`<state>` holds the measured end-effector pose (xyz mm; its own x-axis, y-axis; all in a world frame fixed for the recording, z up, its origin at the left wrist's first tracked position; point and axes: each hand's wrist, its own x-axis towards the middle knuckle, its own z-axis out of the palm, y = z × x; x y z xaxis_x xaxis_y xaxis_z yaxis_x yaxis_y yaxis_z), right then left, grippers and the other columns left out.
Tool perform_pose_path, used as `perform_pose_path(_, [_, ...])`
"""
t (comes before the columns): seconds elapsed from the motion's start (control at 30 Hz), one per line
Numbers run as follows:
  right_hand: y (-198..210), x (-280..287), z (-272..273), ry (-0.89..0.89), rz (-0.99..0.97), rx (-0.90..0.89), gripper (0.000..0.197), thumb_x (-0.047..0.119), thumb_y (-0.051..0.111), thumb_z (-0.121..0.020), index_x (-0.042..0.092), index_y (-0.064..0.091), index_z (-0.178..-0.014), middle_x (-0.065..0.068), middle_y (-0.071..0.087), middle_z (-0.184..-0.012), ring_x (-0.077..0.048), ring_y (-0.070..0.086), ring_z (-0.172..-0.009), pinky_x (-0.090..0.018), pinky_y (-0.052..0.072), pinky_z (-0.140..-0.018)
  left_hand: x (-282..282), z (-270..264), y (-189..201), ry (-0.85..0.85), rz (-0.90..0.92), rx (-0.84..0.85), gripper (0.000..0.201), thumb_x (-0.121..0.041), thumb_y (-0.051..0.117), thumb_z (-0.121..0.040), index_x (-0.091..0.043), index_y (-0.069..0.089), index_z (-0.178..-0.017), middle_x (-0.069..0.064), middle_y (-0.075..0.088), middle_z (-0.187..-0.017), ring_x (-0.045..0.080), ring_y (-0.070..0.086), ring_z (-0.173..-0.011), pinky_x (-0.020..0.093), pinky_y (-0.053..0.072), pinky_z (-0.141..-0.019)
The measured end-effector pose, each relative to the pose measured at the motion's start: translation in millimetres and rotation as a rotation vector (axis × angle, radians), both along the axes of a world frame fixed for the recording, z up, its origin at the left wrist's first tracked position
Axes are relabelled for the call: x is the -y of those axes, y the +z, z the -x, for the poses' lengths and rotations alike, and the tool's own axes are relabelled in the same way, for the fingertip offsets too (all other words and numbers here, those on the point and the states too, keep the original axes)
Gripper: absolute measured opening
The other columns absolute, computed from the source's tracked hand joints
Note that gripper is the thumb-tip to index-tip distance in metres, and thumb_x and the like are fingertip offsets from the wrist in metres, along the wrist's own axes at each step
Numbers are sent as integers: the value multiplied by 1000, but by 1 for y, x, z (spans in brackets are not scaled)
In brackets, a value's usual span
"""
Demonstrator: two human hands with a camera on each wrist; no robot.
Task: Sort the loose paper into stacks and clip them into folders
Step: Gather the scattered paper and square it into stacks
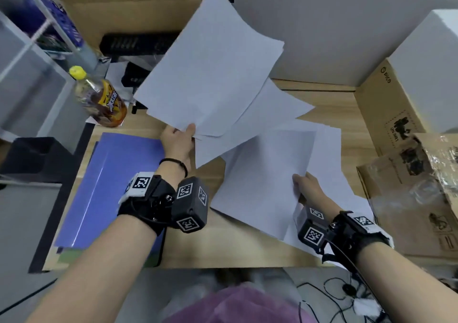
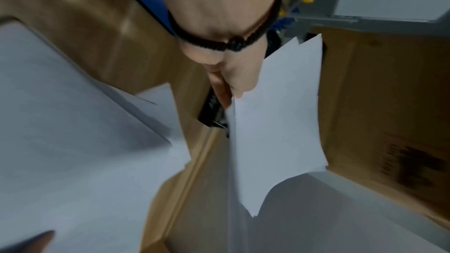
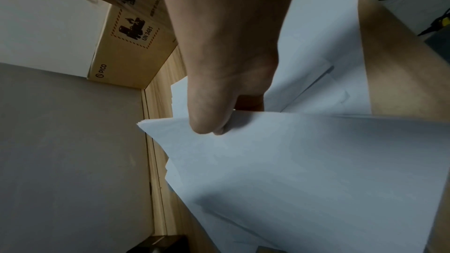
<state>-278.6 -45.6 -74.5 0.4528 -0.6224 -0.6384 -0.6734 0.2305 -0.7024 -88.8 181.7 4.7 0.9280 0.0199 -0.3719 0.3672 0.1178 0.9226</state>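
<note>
— Pale wood is seen across the desk point(image 1: 247, 246), and it is hemmed in: a grey partition point(image 1: 322, 25) is set along the far edge, a cardboard box point(image 1: 396, 114) is stood against the right side, and a second cardboard box point(image 1: 138, 8) is placed at the far left.

— What is laid on the left of it?

— Blue folders point(image 1: 106, 189) are stacked flat near the front left corner, with a bottle point(image 1: 99, 97) with a yellow cap stood behind them and a black keyboard point(image 1: 133, 43) further back.

— And the paper?

— A few white sheets point(image 1: 210, 74) are lifted off the desk and pinched at their near corner by the left hand point(image 1: 177, 141), thumb on top, fingers hidden beneath. More loose sheets point(image 1: 272, 174) are spread over the middle and right of the desk; the edge of the top few is gripped by the right hand point(image 1: 307, 186), thumb pressed on top, as shown in the right wrist view.

— Is free space left?

— Bare wood is shown between the folders and the spread paper, and along the near edge; the loose sheets are overhung slightly at the front right
</note>
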Motion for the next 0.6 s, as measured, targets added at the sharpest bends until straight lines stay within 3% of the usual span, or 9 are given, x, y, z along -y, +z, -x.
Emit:
perform_pose_path(0.07, [-3,-2,2,35,-6,-37,24,-2,42,-93,-7,54,-112,-19,63,-89,-30,61,-73,-28,44,-54,-13,11,-30,-88,-86,-90,12,0,60,-89,-10,61,-96,0,62,-82,15,59,-70,29,52,-64])
perform_pose_path(0.1, [-5,-1,4,60,6,-69,32,-3,41,-93,-16,49,-121,-31,63,-98,-41,62,-83,-25,42,-52,-19,17,-44,-160,-102,-128,16,1,59,-90,-8,61,-103,2,63,-83,15,58,-69,25,52,-58])
perform_pose_path(0.17, [-6,-3,8,72,-30,-87,41,-4,41,-93,-27,36,-127,-49,44,-123,-59,51,-105,-21,34,-46,-33,26,-67,-290,-99,-193,19,3,55,-91,-7,59,-106,3,66,-83,15,60,-65,20,51,-50])
perform_pose_path(0.23, [-10,-5,13,92,-75,-109,42,-1,45,-94,-29,36,-125,-49,38,-128,-60,52,-94,-24,36,-53,-43,33,-84,-397,-151,-214,22,7,52,-91,-5,59,-109,1,66,-79,15,61,-67,19,52,-53])
perform_pose_path(0.3, [-11,-10,18,46,-120,-141,28,4,47,-96,-17,50,-114,-40,56,-109,-39,57,-75,-33,43,-65,-45,38,-91,-475,-194,-218,26,9,54,-90,-5,58,-111,2,63,-83,16,58,-72,17,51,-54])
perform_pose_path(0.33, [-11,-12,21,11,-144,-161,20,7,47,-97,-7,52,-110,-30,60,-93,-33,57,-69,-34,44,-65,-44,41,-93,-500,-209,-225,25,6,56,-90,-7,58,-111,1,63,-86,15,58,-72,17,50,-53])
perform_pose_path(0.4, [-15,-12,23,-10,-168,-182,22,18,48,-98,0,51,-111,-17,54,-69,-28,54,-51,-30,43,-55,-40,43,-102,-531,-265,-254,20,0,58,-90,-11,59,-108,2,66,-94,18,59,-74,20,50,-56])
perform_pose_path(0.5, [-13,-14,27,7,-213,-214,29,33,51,-96,8,49,-82,-8,41,-58,-22,46,-41,-27,38,-51,-31,46,-112,-523,-277,-308,15,-7,59,-91,-13,62,-105,7,67,-111,23,63,-92,37,54,-84])
perform_pose_path(0.6, [-11,-19,28,105,-249,-232,52,56,66,-80,7,51,-83,-4,53,-56,-21,55,-50,-25,46,-56,-23,48,-116,-538,-266,-324,16,-8,58,-92,-14,61,-107,8,65,-116,25,62,-101,43,50,-96])
